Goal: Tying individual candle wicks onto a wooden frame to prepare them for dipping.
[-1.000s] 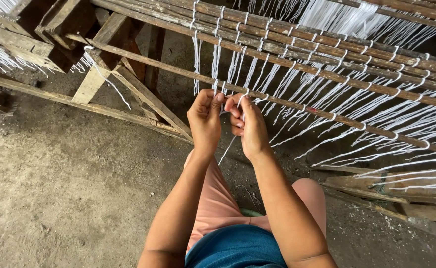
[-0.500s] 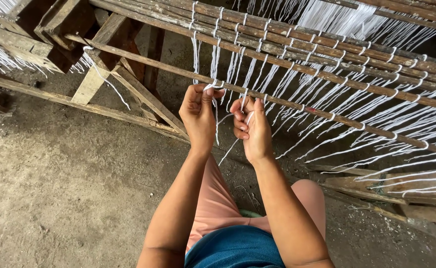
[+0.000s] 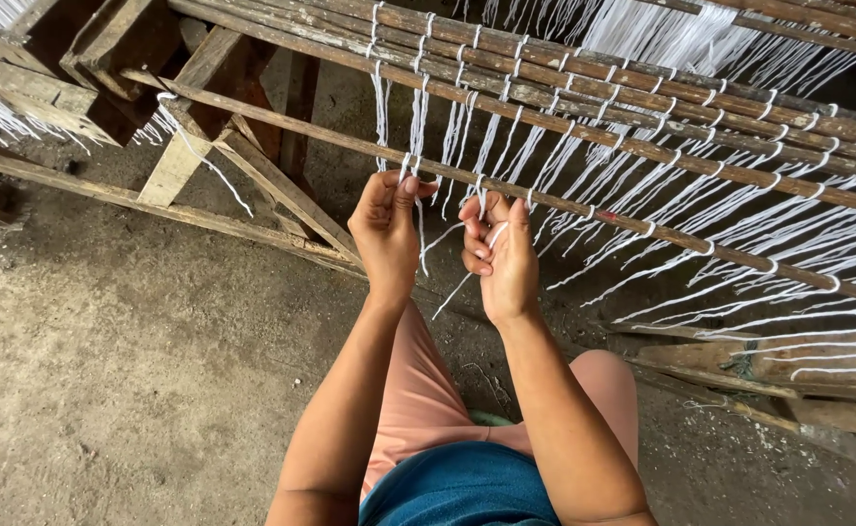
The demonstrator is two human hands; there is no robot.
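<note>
Knees in pink cloth and a blue garment sit at six o'clock, nearest the camera, with both bare forearms reaching up from them toward the centre. Beneath lies a rough concrete floor, spreading out to eight o'clock.

At the middle of the view the left hand is curled, its thumb and fingertips pinched on a short length of white string that hangs down from the nearest wooden rod. Just beside it at three o'clock, and apart from it, the right hand has its fingers bent inward and grips another strand of white string, which trails loose toward six o'clock past the wrist. Both hands sit right under that rod, the fingertips close to touching it.

The rod runs slantwise from ten o'clock down to three o'clock. Beyond it, toward twelve and two o'clock, more wooden rods lie roughly parallel, each bound with loops of white string, and many white strands hang and sweep off toward three o'clock. At ten o'clock stands a rough timber frame of crossed beams, with a single loose string dangling from it.
</note>
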